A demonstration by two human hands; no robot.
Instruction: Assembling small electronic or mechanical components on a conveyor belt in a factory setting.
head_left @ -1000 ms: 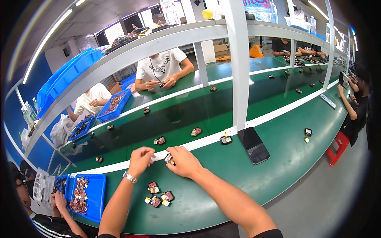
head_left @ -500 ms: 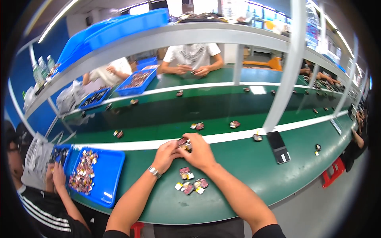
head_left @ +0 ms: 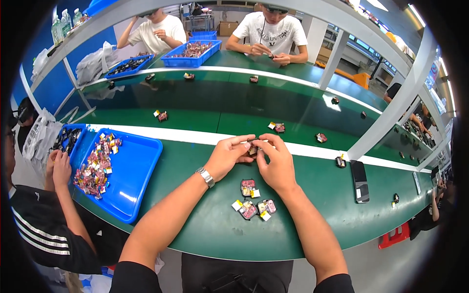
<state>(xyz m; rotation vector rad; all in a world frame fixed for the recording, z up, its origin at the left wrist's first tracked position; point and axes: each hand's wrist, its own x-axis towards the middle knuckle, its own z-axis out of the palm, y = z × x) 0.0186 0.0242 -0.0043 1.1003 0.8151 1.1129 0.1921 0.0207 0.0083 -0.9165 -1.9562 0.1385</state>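
Note:
Both hands meet over the green table, close to the white strip along its far edge. My left hand [head_left: 226, 155], with a metal watch on its wrist, and my right hand [head_left: 276, 165] grip one small dark-cased part [head_left: 252, 150] with a reddish face between thumbs and fingertips. Fingers cover much of it. Between my forearms lie a few similar parts: one dark-rimmed reddish part [head_left: 248, 185] with a yellow-and-white tab, and below it a pair, the left part [head_left: 248, 211] and the right part [head_left: 266, 206], close together.
A blue tray [head_left: 152, 166] of reddish parts stands at left, beside a co-worker's hands [head_left: 59, 168]. Beyond the white strip [head_left: 195, 133], scattered parts lie on a dark green belt [head_left: 215, 105]. A metal post [head_left: 386, 122] and a phone-like black slab [head_left: 360, 180] are at right.
The head view has tilted and turned, so the table and tray appear higher. Both hands stay on the held part, with the fingers slightly shifted around it.

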